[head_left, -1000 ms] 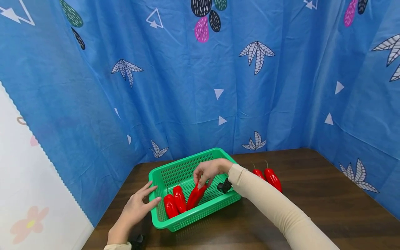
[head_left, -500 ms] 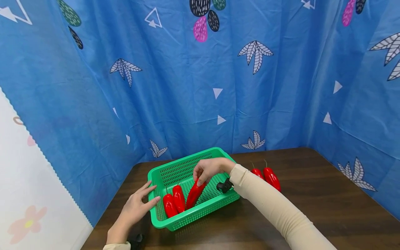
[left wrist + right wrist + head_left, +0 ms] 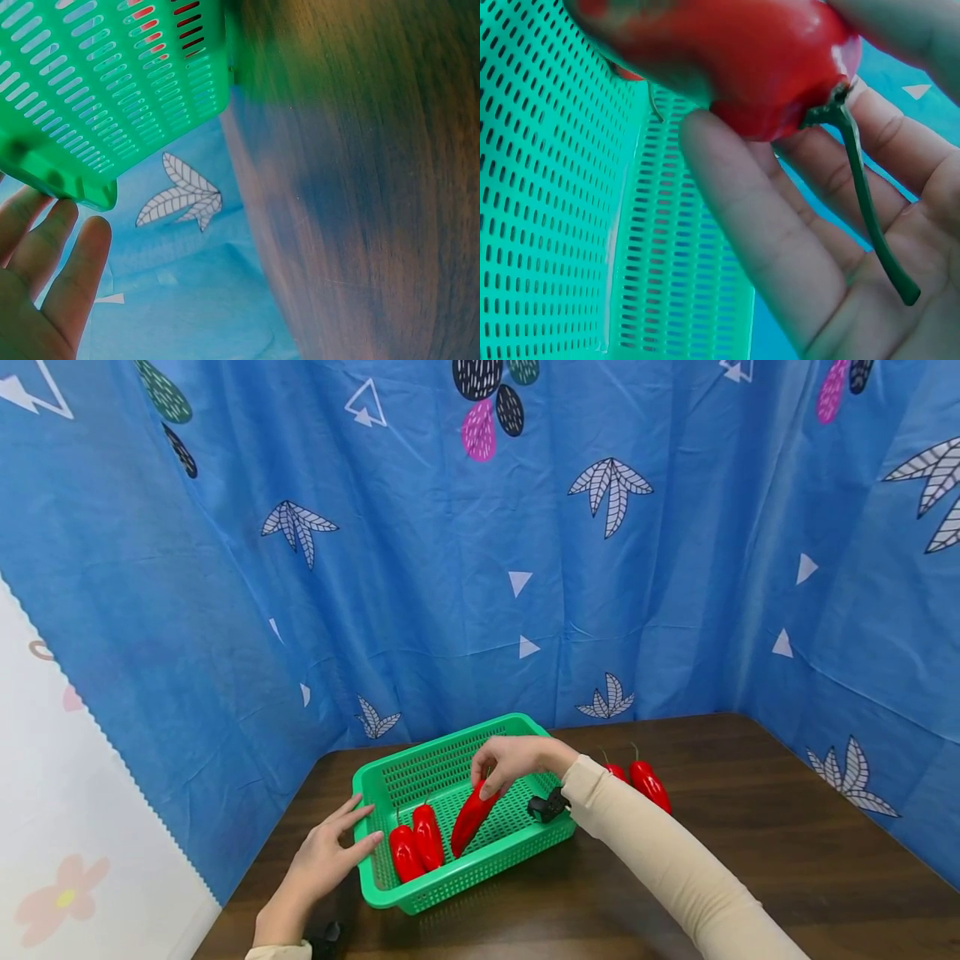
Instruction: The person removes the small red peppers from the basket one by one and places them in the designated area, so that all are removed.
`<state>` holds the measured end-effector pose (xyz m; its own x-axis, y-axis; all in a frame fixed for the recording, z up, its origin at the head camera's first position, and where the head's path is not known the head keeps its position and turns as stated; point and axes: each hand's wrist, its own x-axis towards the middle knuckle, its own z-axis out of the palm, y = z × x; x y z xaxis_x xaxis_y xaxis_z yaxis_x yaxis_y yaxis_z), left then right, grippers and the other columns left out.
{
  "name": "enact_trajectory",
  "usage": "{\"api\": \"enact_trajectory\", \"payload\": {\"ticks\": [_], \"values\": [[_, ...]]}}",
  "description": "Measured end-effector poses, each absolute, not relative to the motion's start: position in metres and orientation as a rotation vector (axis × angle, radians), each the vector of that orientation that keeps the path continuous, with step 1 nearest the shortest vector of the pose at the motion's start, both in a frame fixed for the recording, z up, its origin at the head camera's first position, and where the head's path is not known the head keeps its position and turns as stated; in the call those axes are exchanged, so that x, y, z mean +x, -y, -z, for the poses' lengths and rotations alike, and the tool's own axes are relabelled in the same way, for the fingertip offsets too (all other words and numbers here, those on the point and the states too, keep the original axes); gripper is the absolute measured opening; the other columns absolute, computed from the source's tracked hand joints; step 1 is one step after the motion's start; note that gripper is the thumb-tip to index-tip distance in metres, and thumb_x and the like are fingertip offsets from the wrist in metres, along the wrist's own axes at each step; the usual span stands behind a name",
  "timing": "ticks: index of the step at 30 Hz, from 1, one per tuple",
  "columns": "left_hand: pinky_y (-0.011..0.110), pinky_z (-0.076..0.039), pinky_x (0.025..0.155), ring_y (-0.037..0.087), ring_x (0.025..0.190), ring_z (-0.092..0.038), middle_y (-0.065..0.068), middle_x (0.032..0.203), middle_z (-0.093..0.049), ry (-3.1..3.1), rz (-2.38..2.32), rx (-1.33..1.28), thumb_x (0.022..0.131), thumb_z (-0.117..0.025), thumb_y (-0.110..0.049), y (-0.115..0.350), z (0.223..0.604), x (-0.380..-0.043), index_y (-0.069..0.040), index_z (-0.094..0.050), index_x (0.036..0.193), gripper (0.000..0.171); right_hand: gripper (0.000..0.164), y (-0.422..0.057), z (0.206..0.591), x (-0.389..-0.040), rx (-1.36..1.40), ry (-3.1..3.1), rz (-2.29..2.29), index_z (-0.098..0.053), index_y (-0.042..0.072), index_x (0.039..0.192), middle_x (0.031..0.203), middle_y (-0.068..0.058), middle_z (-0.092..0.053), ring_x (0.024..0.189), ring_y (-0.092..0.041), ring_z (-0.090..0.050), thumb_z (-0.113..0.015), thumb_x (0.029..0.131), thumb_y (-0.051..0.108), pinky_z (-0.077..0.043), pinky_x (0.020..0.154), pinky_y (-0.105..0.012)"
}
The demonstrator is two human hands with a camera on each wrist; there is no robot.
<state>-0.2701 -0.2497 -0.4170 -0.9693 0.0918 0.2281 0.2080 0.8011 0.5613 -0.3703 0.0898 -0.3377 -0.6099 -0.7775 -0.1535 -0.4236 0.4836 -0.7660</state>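
Note:
My right hand (image 3: 517, 758) pinches a red chili pepper (image 3: 471, 820) near its stem end, between thumb and fingers. The pepper slants down to the left inside the green basket (image 3: 517, 847). In the right wrist view its green stem (image 3: 864, 195) hangs over the palm. Left of it, two more red peppers lie side by side in the basket, one pepper (image 3: 406, 853) beside another pepper (image 3: 427, 837). My left hand (image 3: 324, 858) has its fingers spread at the basket's left rim. From the left wrist, its fingertips appear right under the rim's corner.
On the dark wooden table (image 3: 720, 843), to the right of the basket, lie two red peppers; one pepper (image 3: 650, 785) shows well, the other pepper (image 3: 617, 772) is partly behind the right sleeve (image 3: 660, 852). A blue curtain (image 3: 450, 568) stands behind the table and along its sides.
My right hand has shifted slightly right and up, lifting the pepper a little away from the two beside it. The left hand stays at the rim.

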Motion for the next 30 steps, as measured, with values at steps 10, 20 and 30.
{"api": "enact_trajectory", "payload": {"ticks": [10, 20, 30], "values": [[0.067, -0.041, 0.106, 0.045, 0.145, -0.036, 0.012, 0.162, -0.037, 2.794, 0.893, -0.251, 0.093, -0.069, -0.046, 0.249, 0.416, -0.268, -0.013, -0.056, 0.144, 0.062, 0.017, -0.099, 0.332, -0.363, -1.015, -2.299, 1.036, -0.075, 0.007, 0.106, 0.102, -0.002, -0.071, 0.086, -0.017, -0.068, -0.075, 0.089, 0.009, -0.062, 0.073, -0.032], [0.066, -0.041, 0.107, 0.044, 0.146, -0.036, 0.012, 0.162, -0.036, 2.807, 0.889, -0.246, 0.093, -0.068, -0.047, 0.248, 0.415, -0.266, -0.013, -0.056, 0.145, 0.063, 0.016, -0.106, 0.332, -0.36, -0.965, -2.234, 1.17, -0.074, 0.004, 0.103, 0.096, -0.006, -0.075, 0.084, -0.017, -0.07, -0.076, 0.087, 0.005, -0.063, 0.075, -0.034], [0.068, -0.039, 0.107, 0.045, 0.147, -0.033, 0.012, 0.162, -0.035, 2.817, 0.896, -0.234, 0.093, -0.068, -0.048, 0.249, 0.416, -0.268, -0.013, -0.055, 0.146, 0.065, 0.023, -0.113, 0.33, -0.353, -0.994, -2.194, 1.308, -0.073, -0.003, 0.108, 0.097, -0.009, -0.074, 0.081, -0.015, -0.069, -0.076, 0.087, 0.003, -0.062, 0.074, -0.032]]}}
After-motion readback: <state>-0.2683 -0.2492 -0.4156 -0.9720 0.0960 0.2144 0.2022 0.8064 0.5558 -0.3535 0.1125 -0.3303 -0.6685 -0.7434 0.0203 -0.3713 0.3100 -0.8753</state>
